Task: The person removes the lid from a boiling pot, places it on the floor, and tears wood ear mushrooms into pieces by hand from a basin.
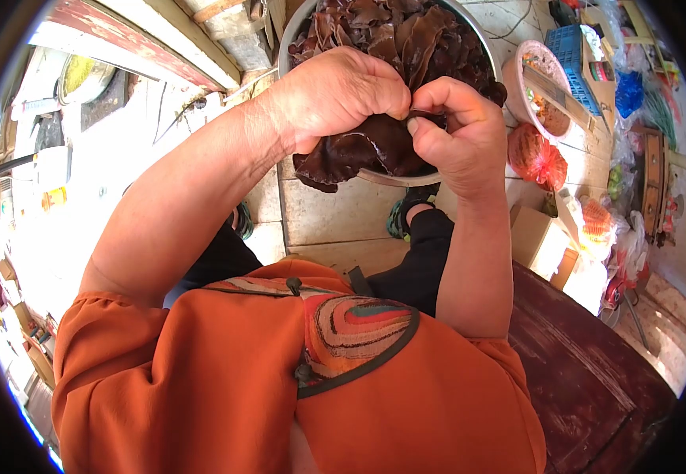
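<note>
A dark brown, glossy wood ear mushroom is pinched between my two hands, its frilled lower edge hanging down. My left hand is closed on its upper edge, knuckles up. Opposite it, my right hand grips the mushroom between thumb and curled index finger, the fingertips of both hands close together. Beneath and beyond them stands a round metal basin, heaped with more wood ear mushrooms. The held piece hangs over the basin's near rim.
To the right of the basin are a pink tub with a board across it, a blue crate and a red net bag. A cardboard box and a dark red wooden bench lie nearer. Tiled floor shows below.
</note>
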Available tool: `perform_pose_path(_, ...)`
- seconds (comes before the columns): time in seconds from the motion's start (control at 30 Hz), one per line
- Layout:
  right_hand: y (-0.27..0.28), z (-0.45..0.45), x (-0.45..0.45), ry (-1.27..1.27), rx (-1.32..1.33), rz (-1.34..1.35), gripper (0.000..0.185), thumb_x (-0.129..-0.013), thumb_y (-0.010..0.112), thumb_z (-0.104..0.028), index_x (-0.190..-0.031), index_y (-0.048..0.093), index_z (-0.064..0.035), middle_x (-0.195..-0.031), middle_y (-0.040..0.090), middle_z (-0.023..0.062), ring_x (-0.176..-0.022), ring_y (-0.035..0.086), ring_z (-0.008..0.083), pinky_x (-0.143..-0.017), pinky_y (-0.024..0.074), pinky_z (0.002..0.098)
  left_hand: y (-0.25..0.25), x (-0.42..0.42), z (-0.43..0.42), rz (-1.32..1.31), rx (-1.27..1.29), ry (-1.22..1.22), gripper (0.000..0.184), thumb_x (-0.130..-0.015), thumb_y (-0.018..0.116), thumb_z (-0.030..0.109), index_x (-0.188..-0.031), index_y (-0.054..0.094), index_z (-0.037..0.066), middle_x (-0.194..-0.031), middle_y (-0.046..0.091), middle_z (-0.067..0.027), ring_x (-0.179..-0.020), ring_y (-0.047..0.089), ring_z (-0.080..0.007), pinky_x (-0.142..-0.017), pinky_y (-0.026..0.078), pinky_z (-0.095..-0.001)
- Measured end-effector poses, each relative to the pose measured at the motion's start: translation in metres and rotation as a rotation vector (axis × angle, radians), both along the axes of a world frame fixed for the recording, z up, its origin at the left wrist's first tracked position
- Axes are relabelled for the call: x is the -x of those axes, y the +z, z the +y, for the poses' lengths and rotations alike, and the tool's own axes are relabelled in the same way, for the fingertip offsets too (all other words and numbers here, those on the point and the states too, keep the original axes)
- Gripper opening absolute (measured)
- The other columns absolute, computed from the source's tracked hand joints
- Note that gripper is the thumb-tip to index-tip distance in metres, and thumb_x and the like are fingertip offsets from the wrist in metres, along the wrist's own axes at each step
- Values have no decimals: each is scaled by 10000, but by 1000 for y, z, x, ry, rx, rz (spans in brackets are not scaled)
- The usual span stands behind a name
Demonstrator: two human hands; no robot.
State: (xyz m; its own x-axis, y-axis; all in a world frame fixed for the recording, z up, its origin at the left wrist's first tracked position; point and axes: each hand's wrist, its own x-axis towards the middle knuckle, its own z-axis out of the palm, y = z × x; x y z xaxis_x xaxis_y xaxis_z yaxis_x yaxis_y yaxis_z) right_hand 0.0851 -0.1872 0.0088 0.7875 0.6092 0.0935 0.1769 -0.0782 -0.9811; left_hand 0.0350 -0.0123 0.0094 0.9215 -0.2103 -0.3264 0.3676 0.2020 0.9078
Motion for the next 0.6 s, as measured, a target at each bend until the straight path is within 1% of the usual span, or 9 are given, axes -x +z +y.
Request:
perform_pose_path(0.07, 0, -3, -1, -34, -6, 72, 112, -694, 656, -1, -803, 631, -12, -679, 545, -53, -594, 451, 8, -522, 369, 166, -1, 0, -1, 30, 160, 51, 87, -813, 636, 84, -855, 658, 12, -746, 621, 0, -659, 551, -59, -610, 463, -201)
perform_pose_path(0.13, -1, -6, -3, -69, -13, 136, 120, -713, 667, -3, -831, 644, -5, -698, 560, -42, -604, 467, 14, -529, 381, 166, 4, -2, 3, 49, 173, 45, 100, -810, 650, 81, -880, 659, 10, -774, 635, -11, -677, 569, -67, -631, 476, -201)
perform_pose_path(0.2, -3, -8, -5, -118, -148, 373, 161, -755, 696, -32, -905, 656, 12, -758, 611, -4, -642, 531, 40, -549, 431, 171, 6, -5, 9, 80, 162, 39, 179, -795, 699, 81, -947, 654, 0, -839, 657, -33, -740, 605, -85, -687, 501, -207)
perform_pose_path(0.23, -3, -9, -6, -118, -147, 373, 161, -755, 696, -32, -905, 656, 12, -758, 611, -4, -642, 531, 40, -549, 431, 171, 6, -5, 10, 80, 163, 39, 179, -795, 699, 81, -947, 654, 0, -839, 657, -33, -740, 605, -85, -687, 501, -207)
perform_pose_path(0.3, -3, -10, -7, -145, -147, 469, 203, -777, 706, -60, -954, 652, 24, -811, 645, 29, -686, 586, 73, -575, 479, 184, 9, -4, 11, 89, 85, -106, 196, -789, 713, 84, -948, 650, -12, -836, 658, -36, -756, 611, -90, -695, 504, -209)
perform_pose_path(0.33, -4, -11, -8, -146, -147, 470, 203, -777, 706, -60, -954, 652, 24, -811, 645, 29, -686, 586, 73, -575, 479, 184, 12, -4, 12, 61, -40, -146, 218, -785, 717, 70, -966, 644, -26, -836, 662, -42, -748, 614, -94, -689, 507, -215)
perform_pose_path(0.43, -5, -12, -10, -128, -113, 442, 221, -787, 708, -81, -973, 649, 23, -840, 661, 47, -711, 610, 90, -584, 505, 202, 16, -4, 11, 68, -142, -126, 231, -782, 707, 41, -991, 641, -29, -831, 664, -44, -725, 612, -95, -680, 509, -220)
perform_pose_path(0.53, -2, -11, -10, -206, -72, 397, 227, -790, 703, -78, -987, 650, 21, -851, 664, 53, -714, 616, 100, -575, 508, 216, 5, -7, 12, 72, -75, -74, 248, -772, 702, 19, -1007, 639, -30, -852, 675, -61, -739, 629, -110, -701, 522, -232)
perform_pose_path(0.6, -2, -11, -12, -314, -139, 394, 227, -791, 704, -81, -991, 654, 14, -861, 669, 60, -724, 624, 111, -569, 514, 231, 2, -8, 15, 92, -21, -15, 249, -768, 702, 13, -1005, 639, -31, -870, 678, -73, -753, 639, -119, -714, 528, -237)
